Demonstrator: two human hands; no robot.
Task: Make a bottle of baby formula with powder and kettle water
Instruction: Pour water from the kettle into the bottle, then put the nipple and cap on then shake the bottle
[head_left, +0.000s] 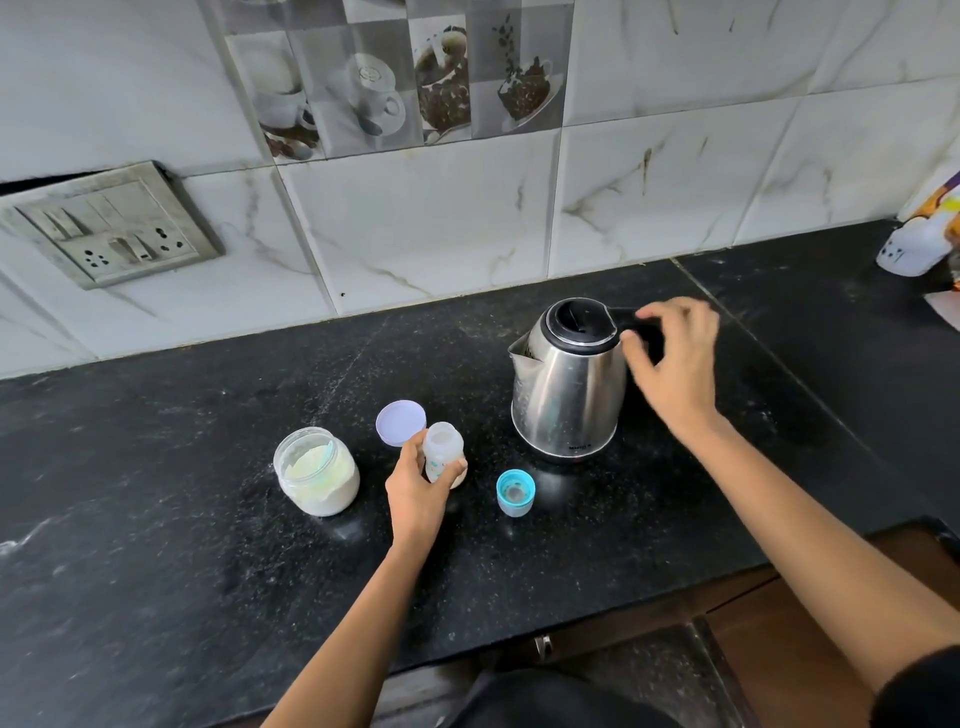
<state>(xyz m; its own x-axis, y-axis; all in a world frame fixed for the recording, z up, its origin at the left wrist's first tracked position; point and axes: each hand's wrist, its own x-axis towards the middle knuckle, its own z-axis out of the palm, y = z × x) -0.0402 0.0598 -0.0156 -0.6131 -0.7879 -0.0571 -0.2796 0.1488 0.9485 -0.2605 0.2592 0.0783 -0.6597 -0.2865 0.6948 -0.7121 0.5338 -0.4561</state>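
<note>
Black table (156, 519) below a tiled wall: left hand (415, 488) gripped the open bottle (442, 449), standing between powder jar (317, 473) at left and kettle (569, 384) at right; right hand (675, 358) spread at the kettle's handle, not yet closed; water step, I judged, next needing a firm grasp and steady pour.
</note>
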